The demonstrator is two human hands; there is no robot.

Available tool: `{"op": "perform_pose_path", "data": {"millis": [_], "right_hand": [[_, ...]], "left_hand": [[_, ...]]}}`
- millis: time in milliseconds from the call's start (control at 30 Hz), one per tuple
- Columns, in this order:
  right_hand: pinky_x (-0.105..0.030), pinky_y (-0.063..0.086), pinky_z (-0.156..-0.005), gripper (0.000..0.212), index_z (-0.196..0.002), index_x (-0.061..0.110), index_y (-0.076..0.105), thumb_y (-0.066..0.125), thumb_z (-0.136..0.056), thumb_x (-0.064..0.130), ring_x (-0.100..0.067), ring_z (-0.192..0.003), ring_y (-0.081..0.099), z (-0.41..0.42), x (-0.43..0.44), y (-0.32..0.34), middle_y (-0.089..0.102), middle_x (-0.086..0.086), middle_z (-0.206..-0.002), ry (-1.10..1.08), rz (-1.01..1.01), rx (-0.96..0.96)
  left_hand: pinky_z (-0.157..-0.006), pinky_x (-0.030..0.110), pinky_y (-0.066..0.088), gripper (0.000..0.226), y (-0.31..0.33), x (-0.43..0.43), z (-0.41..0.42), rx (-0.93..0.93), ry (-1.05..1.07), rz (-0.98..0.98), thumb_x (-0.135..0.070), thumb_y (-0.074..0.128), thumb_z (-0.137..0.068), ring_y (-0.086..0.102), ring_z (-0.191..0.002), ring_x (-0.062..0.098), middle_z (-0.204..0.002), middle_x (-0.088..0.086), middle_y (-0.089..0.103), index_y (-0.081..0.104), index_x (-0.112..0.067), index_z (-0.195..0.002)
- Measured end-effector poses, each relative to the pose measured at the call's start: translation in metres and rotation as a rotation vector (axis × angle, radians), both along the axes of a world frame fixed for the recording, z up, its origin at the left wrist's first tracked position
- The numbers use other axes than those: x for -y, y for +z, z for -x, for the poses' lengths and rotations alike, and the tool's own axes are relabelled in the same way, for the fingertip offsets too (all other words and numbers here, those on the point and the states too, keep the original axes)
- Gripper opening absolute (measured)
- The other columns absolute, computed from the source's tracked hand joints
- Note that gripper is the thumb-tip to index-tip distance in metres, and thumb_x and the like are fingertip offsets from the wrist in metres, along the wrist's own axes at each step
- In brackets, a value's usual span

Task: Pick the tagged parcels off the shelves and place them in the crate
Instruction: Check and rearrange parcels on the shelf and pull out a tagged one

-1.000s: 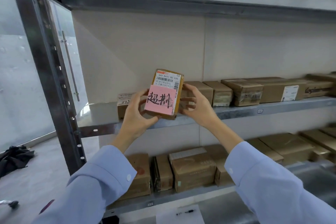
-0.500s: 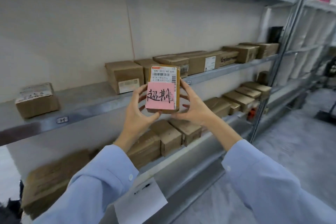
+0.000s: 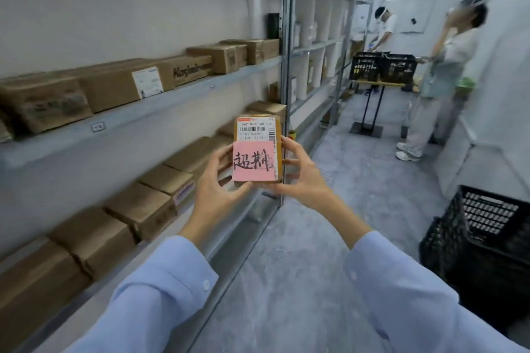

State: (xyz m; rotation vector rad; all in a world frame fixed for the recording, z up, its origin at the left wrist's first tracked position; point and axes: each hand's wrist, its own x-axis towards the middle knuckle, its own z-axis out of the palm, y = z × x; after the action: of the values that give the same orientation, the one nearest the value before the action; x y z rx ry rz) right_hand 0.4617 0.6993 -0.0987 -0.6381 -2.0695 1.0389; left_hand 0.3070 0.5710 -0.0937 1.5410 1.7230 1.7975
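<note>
While both hands were raised in front of the chest, the small parcel (image 3: 256, 149) stood upright between them, clear of the shelves and well apart from the crate. The left hand (image 3: 218, 180) cupped its left edge and lower corner, thumb and fingers spread and curled about the side. The right hand (image 3: 298, 173) clasped the right edge, its fingers (image 3: 290, 143) bent round the side and reaching toward the back, thumb low under the bottom. Neither hand was closed flat; each was clamped lightly on the parcel. A pink tag (image 3: 253, 162) with dark handwritten characters covered the lower half of the parcel's face, and a white barcode label (image 3: 258, 130) sat above it. Both sleeves were pale blue.

The black slatted crate (image 3: 484, 241) stood on the floor at the lower right, near the wall; what lay inside it could not be told. Farther down the aisle two more black crates (image 3: 383, 67) rested on a stand, their contents too blurred to make out, with two people beside them.

On the left, the upper shelf (image 3: 120, 123) carried a row of brown cardboard boxes (image 3: 114, 84), one with a white label and one with dark lettering. The lower shelf held more brown boxes (image 3: 143, 206), set side by side along its length.
</note>
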Motion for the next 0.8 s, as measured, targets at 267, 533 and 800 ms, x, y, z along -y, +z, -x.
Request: {"op": "perform_pose_path", "data": {"millis": [267, 533, 800], "right_hand": [[-0.023, 0.052, -0.088, 0.107, -0.153, 0.033, 0.023, 0.088, -0.069, 0.032, -0.002, -0.117, 0.052, -0.17, -0.105, -0.025, 0.042, 0.022, -0.139, -0.214, 0.048, 0.022], [-0.018, 0.051, -0.085, 0.105, -0.155, 0.03, 0.02, 0.086, -0.073, 0.029, 0.005, -0.117, 0.05, -0.305, -0.173, -0.058, 0.041, 0.018, -0.143, -0.457, 0.137, -0.002], [-0.044, 0.052, -0.098, 0.107, -0.154, 0.036, 0.023, 0.087, -0.068, 0.046, -0.01, -0.125, 0.052, -0.403, -0.257, -0.093, 0.042, 0.012, -0.15, -0.643, 0.2, 0.012]], "left_hand": [[-0.095, 0.024, 0.051, 0.095, -0.041, -0.161, -0.141, -0.019, -0.23, 0.059, -0.014, 0.086, -0.072, 0.054, -0.121, 0.003, -0.136, -0.02, 0.049, 0.032, -0.03, -0.149], [-0.08, 0.005, 0.046, 0.084, -0.072, -0.275, -0.271, -0.029, -0.452, 0.13, -0.016, 0.084, -0.076, 0.05, -0.116, -0.011, -0.135, -0.019, 0.048, 0.038, -0.023, -0.146], [-0.082, 0.013, 0.052, 0.081, -0.107, -0.398, -0.365, -0.026, -0.647, 0.212, -0.02, 0.083, -0.076, 0.051, -0.117, -0.007, -0.139, -0.016, 0.049, 0.04, -0.03, -0.144]]}}
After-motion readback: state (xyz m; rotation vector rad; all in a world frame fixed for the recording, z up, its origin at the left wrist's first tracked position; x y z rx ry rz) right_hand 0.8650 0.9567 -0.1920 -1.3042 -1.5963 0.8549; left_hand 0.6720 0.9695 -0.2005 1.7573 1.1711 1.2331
